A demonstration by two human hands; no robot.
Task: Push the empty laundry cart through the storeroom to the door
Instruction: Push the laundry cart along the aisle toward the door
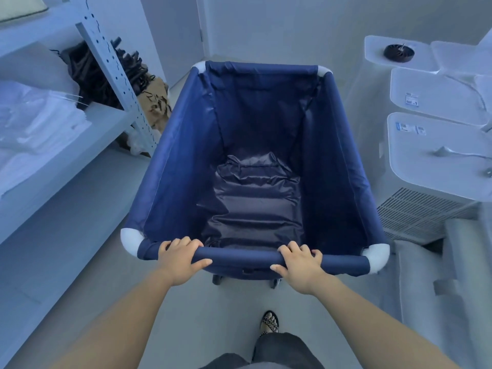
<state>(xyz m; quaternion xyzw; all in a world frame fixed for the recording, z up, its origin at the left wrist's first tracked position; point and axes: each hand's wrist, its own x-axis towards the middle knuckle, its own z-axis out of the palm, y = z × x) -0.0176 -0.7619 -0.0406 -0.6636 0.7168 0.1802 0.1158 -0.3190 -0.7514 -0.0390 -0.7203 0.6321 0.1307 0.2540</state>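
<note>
A dark blue fabric laundry cart (170, 166) with white corner joints fills the middle of the head view, and its inside is empty. My left hand (179, 258) grips the near rim bar left of centre. My right hand (299, 265) grips the same bar right of centre. Two of the cart's wheels show below the bar. A pale door (175, 30) stands in the far corner beyond the cart's front edge.
White metal shelving (111, 62) with folded white linen (34, 123) and dark hangers (90, 73) lines the left. White appliances (431, 145) stand along the right, close to the cart. A brown bag (157, 102) sits on the floor by the shelf post. Grey floor lies ahead.
</note>
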